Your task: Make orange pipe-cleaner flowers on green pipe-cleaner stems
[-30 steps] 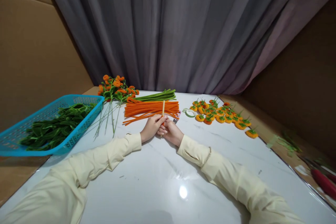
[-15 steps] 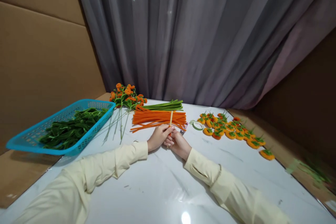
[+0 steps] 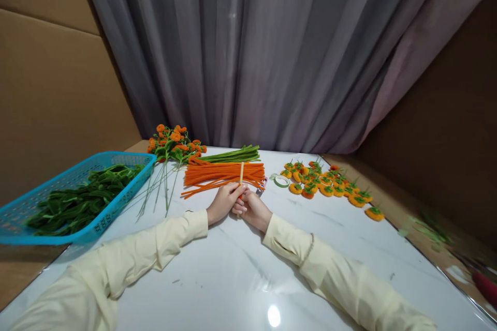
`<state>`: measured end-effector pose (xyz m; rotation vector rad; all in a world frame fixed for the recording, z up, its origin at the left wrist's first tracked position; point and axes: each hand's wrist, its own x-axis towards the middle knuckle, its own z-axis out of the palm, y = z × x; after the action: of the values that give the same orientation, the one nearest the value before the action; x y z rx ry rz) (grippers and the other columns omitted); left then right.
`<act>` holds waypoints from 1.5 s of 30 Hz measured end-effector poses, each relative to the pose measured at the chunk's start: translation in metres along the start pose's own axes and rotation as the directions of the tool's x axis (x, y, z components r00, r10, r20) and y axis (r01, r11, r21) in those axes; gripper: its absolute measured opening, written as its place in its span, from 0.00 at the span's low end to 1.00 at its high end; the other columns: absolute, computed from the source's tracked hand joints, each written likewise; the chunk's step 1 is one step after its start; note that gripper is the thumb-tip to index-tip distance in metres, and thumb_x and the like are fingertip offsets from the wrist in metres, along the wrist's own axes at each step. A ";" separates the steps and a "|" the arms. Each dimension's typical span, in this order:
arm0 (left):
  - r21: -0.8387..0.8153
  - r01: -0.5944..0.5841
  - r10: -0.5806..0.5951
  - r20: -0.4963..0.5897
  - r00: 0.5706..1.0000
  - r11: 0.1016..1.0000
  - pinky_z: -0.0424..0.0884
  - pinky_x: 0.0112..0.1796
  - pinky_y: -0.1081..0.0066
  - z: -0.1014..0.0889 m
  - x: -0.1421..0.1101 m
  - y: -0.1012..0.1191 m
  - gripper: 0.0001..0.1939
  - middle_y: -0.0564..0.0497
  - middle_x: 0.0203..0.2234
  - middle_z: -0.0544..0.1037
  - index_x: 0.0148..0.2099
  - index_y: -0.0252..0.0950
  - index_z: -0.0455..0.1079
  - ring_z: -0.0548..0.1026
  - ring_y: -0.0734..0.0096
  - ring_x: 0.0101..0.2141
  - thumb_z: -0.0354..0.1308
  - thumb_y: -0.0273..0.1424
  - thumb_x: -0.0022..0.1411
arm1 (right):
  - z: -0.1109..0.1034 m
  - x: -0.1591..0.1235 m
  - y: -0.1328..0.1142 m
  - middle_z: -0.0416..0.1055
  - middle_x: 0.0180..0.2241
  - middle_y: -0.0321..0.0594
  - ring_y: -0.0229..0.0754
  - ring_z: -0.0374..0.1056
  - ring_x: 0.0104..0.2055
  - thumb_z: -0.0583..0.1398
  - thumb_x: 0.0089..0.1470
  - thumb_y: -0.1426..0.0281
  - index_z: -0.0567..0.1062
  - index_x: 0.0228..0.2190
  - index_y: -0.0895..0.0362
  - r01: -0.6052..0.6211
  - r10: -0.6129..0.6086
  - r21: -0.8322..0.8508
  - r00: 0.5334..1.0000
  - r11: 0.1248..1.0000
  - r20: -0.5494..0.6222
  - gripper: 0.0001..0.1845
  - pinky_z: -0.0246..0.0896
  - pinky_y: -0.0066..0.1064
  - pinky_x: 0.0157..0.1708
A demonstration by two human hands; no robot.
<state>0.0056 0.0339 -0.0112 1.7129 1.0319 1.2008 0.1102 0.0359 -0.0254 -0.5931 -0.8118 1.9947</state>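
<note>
My left hand and my right hand meet above the white tabletop, fingers closed around a thin pale wooden stick. The stick stands roughly upright, its upper end showing above my fingers. A bit of orange shows between the fingertips, perhaps part of a pipe cleaner; the fingers hide most of it. Just beyond my hands lies a pile of orange pipe cleaners, with green pipe cleaners behind it. To the right of the pile rests a roll of green tape.
At the left stands a blue plastic basket of dark green fuzzy leaves. Orange flowers on stems lie at the back left. Several orange-yellow pieces with green tops spread across the right. A grey curtain hangs behind.
The camera view has turned slightly right, so everything on the table sits further left in the picture. Both hands stay together on the stick, with little visible change in their grip.
</note>
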 end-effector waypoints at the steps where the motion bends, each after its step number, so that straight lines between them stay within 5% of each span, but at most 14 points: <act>1: -0.002 0.004 -0.004 0.000 1.000 1.000 0.61 0.26 0.75 0.000 0.000 0.000 0.18 0.54 0.19 0.67 0.26 0.33 0.67 0.65 0.74 0.23 0.51 0.43 0.58 | 0.000 0.000 0.000 0.53 0.11 0.24 0.28 0.44 0.11 0.51 0.34 0.82 0.57 0.24 0.55 -0.003 0.003 -0.001 1.000 1.000 0.000 0.12 0.41 0.24 0.18; 31: -0.005 0.039 -0.039 0.024 0.999 0.999 0.63 0.26 0.75 0.000 0.002 -0.006 0.19 0.55 0.18 0.68 0.32 0.32 0.72 0.66 0.73 0.23 0.52 0.45 0.58 | -0.001 -0.001 -0.003 0.53 0.11 0.24 0.28 0.43 0.12 0.51 0.36 0.83 0.56 0.22 0.56 -0.019 0.019 -0.013 1.000 1.000 0.006 0.12 0.42 0.24 0.19; 45: -0.032 0.020 -0.019 0.060 0.998 0.999 0.66 0.34 0.73 -0.002 0.001 -0.004 0.19 0.51 0.27 0.74 0.36 0.32 0.74 0.69 0.70 0.30 0.52 0.43 0.59 | 0.000 -0.003 -0.002 0.54 0.11 0.25 0.29 0.43 0.12 0.51 0.36 0.82 0.59 0.24 0.56 -0.007 0.008 -0.030 1.000 1.000 0.014 0.11 0.42 0.25 0.19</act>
<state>0.0030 0.0370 -0.0141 1.6991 0.9858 1.1418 0.1129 0.0341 -0.0231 -0.6011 -0.8505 1.9986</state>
